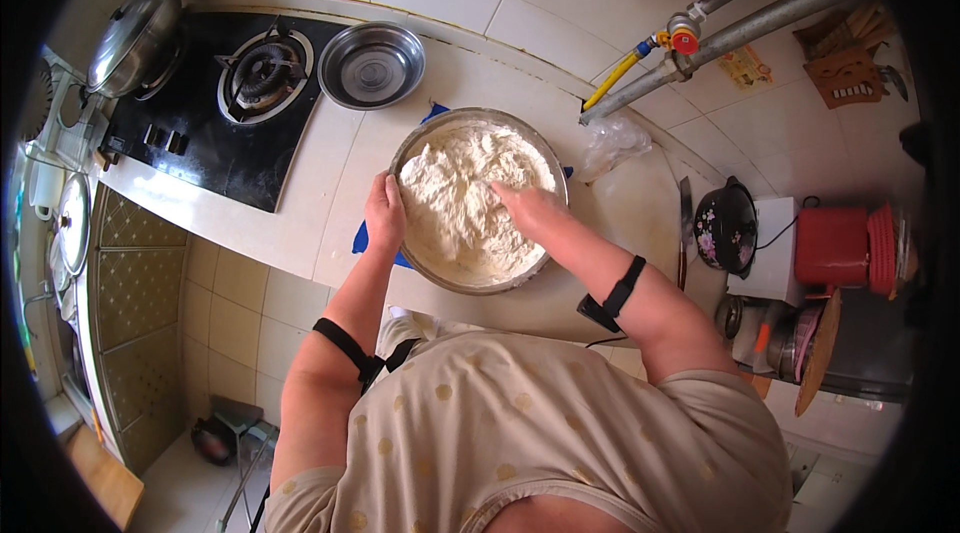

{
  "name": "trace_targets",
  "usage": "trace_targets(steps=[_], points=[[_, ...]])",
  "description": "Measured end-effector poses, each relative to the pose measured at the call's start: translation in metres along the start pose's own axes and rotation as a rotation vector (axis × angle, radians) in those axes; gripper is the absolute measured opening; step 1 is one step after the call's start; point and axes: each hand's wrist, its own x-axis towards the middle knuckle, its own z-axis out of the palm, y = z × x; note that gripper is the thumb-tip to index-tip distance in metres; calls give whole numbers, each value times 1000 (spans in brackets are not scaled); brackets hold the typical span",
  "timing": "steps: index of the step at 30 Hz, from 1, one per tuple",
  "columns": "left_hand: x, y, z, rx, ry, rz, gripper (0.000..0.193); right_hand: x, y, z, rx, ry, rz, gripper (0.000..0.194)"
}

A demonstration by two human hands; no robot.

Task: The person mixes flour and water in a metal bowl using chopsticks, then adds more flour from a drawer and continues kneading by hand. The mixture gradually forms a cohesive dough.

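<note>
A large metal bowl (pixel 561 165) stands on the counter before me, holding shaggy, floury dough (pixel 461 195) with loose flour along its sides. My left hand (pixel 385 210) grips the bowl's left rim, thumb on the edge and fingers around the outer wall. From the right, my right hand (pixel 532 210) reaches over the rim into the dough. One finger points to the middle of the mass; the others are mostly hidden, so whether they close on dough cannot be told. A blue cloth (pixel 361 239) shows from beneath the bowl.
An empty steel basin (pixel 373 66) sits beside the black gas hob (pixel 217 113), which carries a lidded pan (pixel 139 30). Right of the bowl lie a clear plastic bag (pixel 615 147) and a long knife (pixel 684 225). A flowered black pot (pixel 726 225) stands farther right.
</note>
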Motion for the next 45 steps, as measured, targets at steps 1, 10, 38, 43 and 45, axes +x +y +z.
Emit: trace_targets(steps=[1,10,38,43,45], points=[[0,-1,1,-20,6,13,36,-14,-4,5,1,-3,-30,42],[-4,10,-3,-79,-20,7,34,-137,6,-32,66,-17,171,40],[0,-3,0,-225,-48,-17,36,-135,5,-49,-221,-36,-25,57],[-1,-2,0,-226,-54,-20,37,-136,-15,-46,-144,-65,-122,58],[0,-2,-1,-228,-56,-24,37,-115,-25,-31,-91,-24,-168,57]])
